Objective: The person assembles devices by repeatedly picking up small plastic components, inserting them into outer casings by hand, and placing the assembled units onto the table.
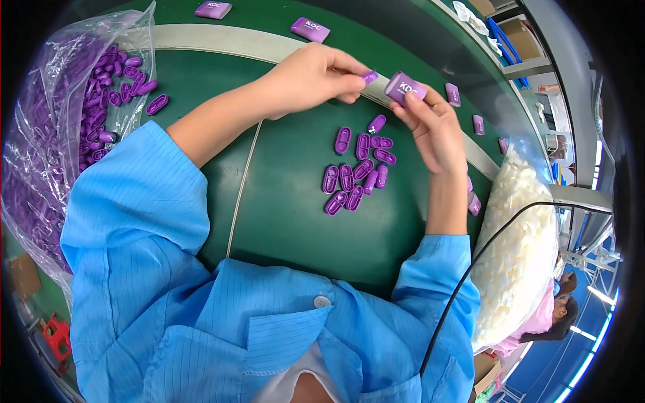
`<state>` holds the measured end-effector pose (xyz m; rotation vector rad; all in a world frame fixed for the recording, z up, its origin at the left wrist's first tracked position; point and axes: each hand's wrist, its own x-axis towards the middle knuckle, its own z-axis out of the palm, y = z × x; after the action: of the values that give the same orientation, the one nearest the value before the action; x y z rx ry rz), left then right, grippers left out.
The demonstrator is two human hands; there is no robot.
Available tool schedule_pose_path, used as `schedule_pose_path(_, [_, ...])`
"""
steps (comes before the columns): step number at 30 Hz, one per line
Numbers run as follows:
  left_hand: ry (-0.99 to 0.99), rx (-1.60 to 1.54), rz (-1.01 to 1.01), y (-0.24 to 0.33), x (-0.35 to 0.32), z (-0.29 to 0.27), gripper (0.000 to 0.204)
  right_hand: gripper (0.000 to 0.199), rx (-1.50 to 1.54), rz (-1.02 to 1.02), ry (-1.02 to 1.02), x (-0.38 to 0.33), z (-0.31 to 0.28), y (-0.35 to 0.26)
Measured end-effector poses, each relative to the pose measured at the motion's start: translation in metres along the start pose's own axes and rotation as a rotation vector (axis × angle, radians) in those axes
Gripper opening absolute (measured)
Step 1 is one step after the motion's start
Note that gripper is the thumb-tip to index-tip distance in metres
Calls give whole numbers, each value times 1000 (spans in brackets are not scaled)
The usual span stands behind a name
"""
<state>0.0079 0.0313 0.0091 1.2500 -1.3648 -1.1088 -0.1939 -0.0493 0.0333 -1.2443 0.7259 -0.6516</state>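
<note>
My left hand (312, 75) pinches a small purple oval cap (370, 76) between thumb and fingertips. My right hand (433, 124) grips a purple box-shaped housing (404, 87) with white print, held just right of the cap, the two a finger's width apart. Under both hands, several loose purple oval caps (356, 168) lie in a cluster on the green table (282, 215).
A clear plastic bag of purple caps (74, 121) lies open at the left. A bag of white parts (521, 248) sits at the right. Finished purple housings (310, 29) ride the pale belt strip beyond. A black cable (484, 248) crosses my right sleeve. Another person sits at lower right.
</note>
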Motion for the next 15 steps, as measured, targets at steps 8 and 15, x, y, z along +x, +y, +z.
schedule_pose_path(8, [123, 8, 75, -7, 7, 13, 29, 26, -82, -58, 54, -6, 16, 20])
schedule_pose_path(15, [143, 56, 67, -7, -2, 12, 28, 26, -67, -54, 49, -7, 18, 24])
